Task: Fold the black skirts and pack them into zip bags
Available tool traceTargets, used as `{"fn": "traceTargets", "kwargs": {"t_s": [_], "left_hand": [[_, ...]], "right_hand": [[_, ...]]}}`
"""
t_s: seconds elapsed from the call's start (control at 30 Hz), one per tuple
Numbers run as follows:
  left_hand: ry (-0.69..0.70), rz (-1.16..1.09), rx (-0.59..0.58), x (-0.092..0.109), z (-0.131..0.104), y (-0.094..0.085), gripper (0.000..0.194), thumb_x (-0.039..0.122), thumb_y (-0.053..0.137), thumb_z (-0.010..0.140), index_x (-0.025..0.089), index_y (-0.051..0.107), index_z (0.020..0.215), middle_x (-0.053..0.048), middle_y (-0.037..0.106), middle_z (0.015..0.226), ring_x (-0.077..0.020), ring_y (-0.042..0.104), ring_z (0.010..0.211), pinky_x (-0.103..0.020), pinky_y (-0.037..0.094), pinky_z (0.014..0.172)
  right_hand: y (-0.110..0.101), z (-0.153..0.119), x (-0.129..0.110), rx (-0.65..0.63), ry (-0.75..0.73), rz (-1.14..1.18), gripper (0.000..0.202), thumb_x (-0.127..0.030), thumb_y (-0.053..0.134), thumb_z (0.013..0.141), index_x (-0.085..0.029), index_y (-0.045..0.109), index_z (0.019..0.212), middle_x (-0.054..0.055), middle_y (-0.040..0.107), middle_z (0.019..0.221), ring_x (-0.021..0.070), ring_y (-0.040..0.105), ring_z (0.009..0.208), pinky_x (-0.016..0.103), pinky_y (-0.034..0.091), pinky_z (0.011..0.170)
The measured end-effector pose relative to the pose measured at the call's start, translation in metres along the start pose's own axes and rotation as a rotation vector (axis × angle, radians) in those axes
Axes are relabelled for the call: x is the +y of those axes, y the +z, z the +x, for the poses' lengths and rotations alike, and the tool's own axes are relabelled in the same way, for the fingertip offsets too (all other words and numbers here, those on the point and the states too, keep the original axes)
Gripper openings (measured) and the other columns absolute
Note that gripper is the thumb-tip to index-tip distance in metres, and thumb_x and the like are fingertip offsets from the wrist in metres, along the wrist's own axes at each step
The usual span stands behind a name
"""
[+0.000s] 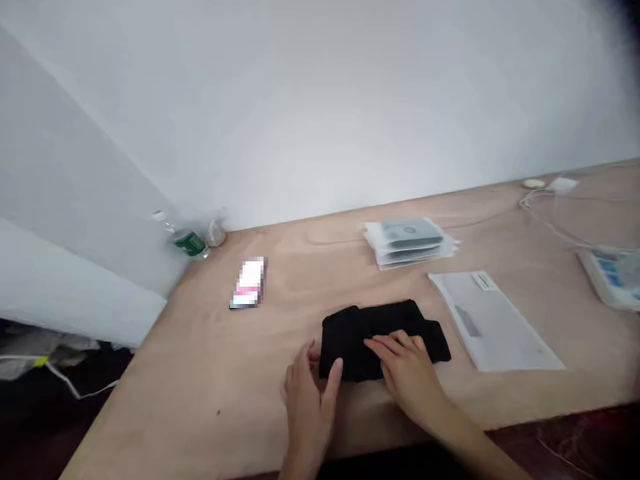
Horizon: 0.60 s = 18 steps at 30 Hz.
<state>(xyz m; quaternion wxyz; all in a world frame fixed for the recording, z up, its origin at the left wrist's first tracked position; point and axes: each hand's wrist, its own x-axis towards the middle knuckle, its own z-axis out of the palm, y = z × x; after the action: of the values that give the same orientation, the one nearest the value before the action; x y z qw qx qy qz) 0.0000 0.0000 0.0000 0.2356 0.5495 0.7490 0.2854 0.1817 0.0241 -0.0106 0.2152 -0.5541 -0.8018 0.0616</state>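
Note:
A folded black cloth item (350, 347) lies flat on the table in front of me; its exact kind I cannot make out. At its left edge is my left hand (310, 393), thumb and fingers apart, the thumb touching the cloth's lower left corner. My right hand (407, 370) rests on top of the right part of the cloth, fingers stretched out over it. Just right of the cloth lies a flat white plastic bag (495, 323) with a small label. Behind it sits a stack of packed items in clear bags (413, 240).
A phone with a lit screen (249, 283) lies to the left. A bottle with a green label (189, 241) stands in the far left corner. White cables (545, 217) and a packet (617, 277) lie at the right. A wall runs along the table's back edge.

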Motion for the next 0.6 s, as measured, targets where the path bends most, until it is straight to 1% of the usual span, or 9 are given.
{"fn": "traceTargets", "kwargs": {"t_s": [0.07, 0.17, 0.23, 0.3, 0.33, 0.37, 0.47, 0.53, 0.6], "left_hand": [[-0.046, 0.004, -0.004, 0.006, 0.000, 0.008, 0.063, 0.049, 0.055, 0.074, 0.017, 0.039, 0.126, -0.012, 0.060, 0.106, -0.0301, 0.053, 0.103, -0.050, 0.032, 0.093], [-0.100, -0.111, 0.020, 0.010, 0.002, 0.017, 0.068, 0.043, 0.061, 0.070, 0.019, 0.034, 0.128, -0.010, 0.060, 0.098, -0.0284, 0.058, 0.095, -0.047, 0.037, 0.087], [-0.125, -0.265, 0.050, 0.008, 0.006, 0.019, 0.067, 0.038, 0.061, 0.071, 0.020, 0.030, 0.128, -0.006, 0.059, 0.089, -0.0237, 0.061, 0.084, -0.041, 0.044, 0.079], [-0.133, -0.426, 0.093, 0.006, 0.011, 0.016, 0.065, 0.034, 0.061, 0.073, 0.021, 0.028, 0.127, -0.002, 0.055, 0.083, -0.0189, 0.060, 0.074, -0.033, 0.047, 0.069], [-0.130, -0.495, 0.119, 0.004, 0.013, 0.013, 0.064, 0.033, 0.061, 0.073, 0.021, 0.027, 0.127, 0.000, 0.054, 0.082, -0.0171, 0.060, 0.072, -0.031, 0.048, 0.066], [-0.129, -0.542, 0.148, 0.004, 0.015, 0.010, 0.064, 0.032, 0.061, 0.073, 0.021, 0.027, 0.126, 0.000, 0.053, 0.080, -0.0159, 0.059, 0.071, -0.029, 0.048, 0.064], [-0.116, -0.567, 0.244, 0.005, 0.019, -0.003, 0.063, 0.030, 0.063, 0.072, 0.021, 0.030, 0.124, 0.001, 0.053, 0.080, -0.0146, 0.059, 0.071, -0.027, 0.048, 0.063], [-0.072, -0.504, 0.312, 0.007, 0.019, -0.008, 0.061, 0.028, 0.063, 0.072, 0.022, 0.032, 0.124, 0.000, 0.054, 0.082, -0.0151, 0.059, 0.073, -0.027, 0.048, 0.063], [0.053, -0.430, 0.400, 0.010, 0.017, -0.008, 0.059, 0.023, 0.063, 0.072, 0.022, 0.033, 0.123, -0.001, 0.055, 0.086, -0.0155, 0.058, 0.076, -0.029, 0.048, 0.066]], "right_hand": [[-0.001, 0.000, -0.003, -0.041, -0.036, 0.026, 0.043, -0.004, 0.048, 0.076, -0.028, 0.060, 0.109, -0.001, 0.065, 0.106, 0.0222, 0.052, 0.087, 0.036, 0.032, 0.067], [-0.007, -0.004, 0.001, 0.028, -0.048, 0.077, 0.041, -0.006, 0.046, 0.078, -0.027, 0.058, 0.112, 0.002, 0.063, 0.108, 0.0219, 0.052, 0.090, 0.036, 0.035, 0.069], [-0.013, -0.011, 0.011, 0.184, -0.011, 0.106, 0.034, -0.011, 0.046, 0.080, -0.024, 0.057, 0.110, 0.006, 0.060, 0.107, 0.0220, 0.052, 0.094, 0.036, 0.038, 0.074], [-0.017, -0.017, 0.026, 0.371, 0.117, 0.094, 0.027, -0.020, 0.051, 0.080, -0.020, 0.057, 0.106, 0.010, 0.057, 0.106, 0.0243, 0.051, 0.098, 0.039, 0.040, 0.081], [-0.019, -0.020, 0.034, 0.422, 0.204, 0.092, 0.028, -0.026, 0.054, 0.078, -0.018, 0.056, 0.105, 0.011, 0.056, 0.105, 0.0253, 0.052, 0.097, 0.040, 0.041, 0.081], [-0.019, -0.021, 0.041, 0.417, 0.293, 0.113, 0.031, -0.031, 0.056, 0.076, -0.018, 0.055, 0.104, 0.011, 0.057, 0.103, 0.0252, 0.054, 0.093, 0.040, 0.042, 0.080], [-0.019, -0.020, 0.050, 0.193, 0.468, 0.342, 0.031, -0.038, 0.054, 0.077, -0.020, 0.055, 0.102, 0.005, 0.062, 0.086, 0.0188, 0.058, 0.069, 0.033, 0.046, 0.064], [-0.018, -0.014, 0.045, 0.116, 0.490, 0.516, 0.025, -0.038, 0.052, 0.079, -0.021, 0.055, 0.097, 0.001, 0.061, 0.075, 0.0152, 0.056, 0.060, 0.028, 0.044, 0.056], [-0.018, -0.006, 0.036, 0.138, 0.473, 0.638, 0.022, -0.039, 0.053, 0.079, -0.021, 0.055, 0.093, 0.000, 0.060, 0.071, 0.0140, 0.054, 0.057, 0.025, 0.042, 0.054]]}}
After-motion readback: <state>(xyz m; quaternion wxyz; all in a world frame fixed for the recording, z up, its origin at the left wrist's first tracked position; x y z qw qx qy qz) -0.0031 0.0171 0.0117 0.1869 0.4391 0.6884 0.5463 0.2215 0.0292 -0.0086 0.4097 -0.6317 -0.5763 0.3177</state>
